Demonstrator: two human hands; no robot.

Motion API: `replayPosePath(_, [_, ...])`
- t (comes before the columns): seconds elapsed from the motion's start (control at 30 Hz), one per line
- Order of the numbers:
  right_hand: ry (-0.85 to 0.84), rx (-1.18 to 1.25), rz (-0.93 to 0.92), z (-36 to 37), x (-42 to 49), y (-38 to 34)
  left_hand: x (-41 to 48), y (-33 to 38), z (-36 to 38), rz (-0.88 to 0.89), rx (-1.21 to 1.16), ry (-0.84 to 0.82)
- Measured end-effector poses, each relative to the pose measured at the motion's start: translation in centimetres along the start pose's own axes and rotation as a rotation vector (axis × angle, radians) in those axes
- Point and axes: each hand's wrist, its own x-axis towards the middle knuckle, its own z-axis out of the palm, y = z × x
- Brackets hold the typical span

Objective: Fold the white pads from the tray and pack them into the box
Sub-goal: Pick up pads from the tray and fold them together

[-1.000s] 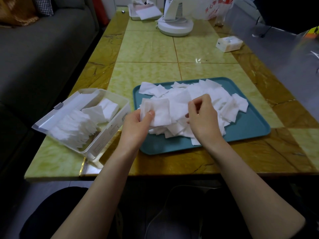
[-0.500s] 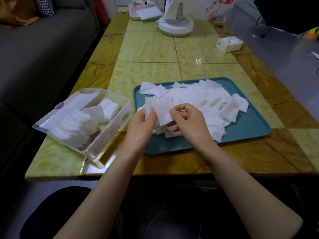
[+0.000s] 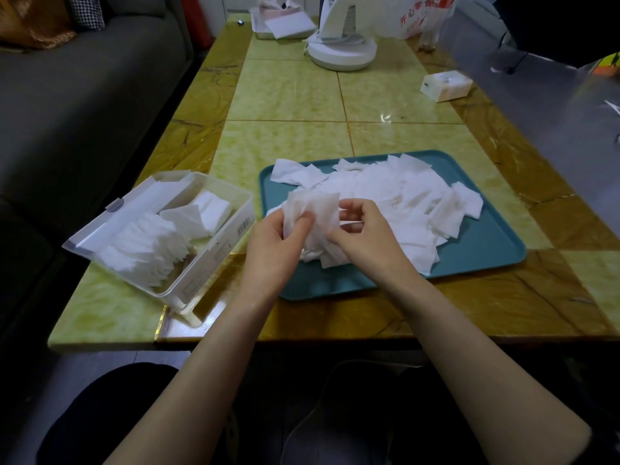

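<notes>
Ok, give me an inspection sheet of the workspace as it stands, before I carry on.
Surface: tiled table, green and amber, glossy.
Job's things: teal tray with a loose pile of white pads; clear box to its left, open, part-filled with folded pads; held pad above the tray's near-left part.
Clutter: white fan base, small white carton, far tray of papers, printed bag, all at the far end.
Hands: left hand and right hand both pinch the held pad.
Cables: thin pale cable across the lap, below the table edge.
Surroundings: grey sofa on the left.
</notes>
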Motion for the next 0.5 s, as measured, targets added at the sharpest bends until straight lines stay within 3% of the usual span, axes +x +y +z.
replayPosePath(0.17, [0.106,-0.046,-0.128,-0.5,0.1,-0.1,-0.1,-0.1,0.0,0.011,-0.029,-0.056])
replayPosePath(0.27, [0.109,0.011,-0.089,-0.8,0.3,0.0,-0.2,0.0,0.2,-0.027,-0.073,-0.080])
replayPosePath(0.4, [-0.019,0.299,0.084,-1.1,0.4,-0.2,-0.1,-0.1,0.1,-0.060,-0.123,-0.105])
replayPosePath(0.5, [-0.099,0.370,0.074,-1.2,0.3,-0.6,0.0,-0.1,0.1,-0.051,-0.118,-0.087])
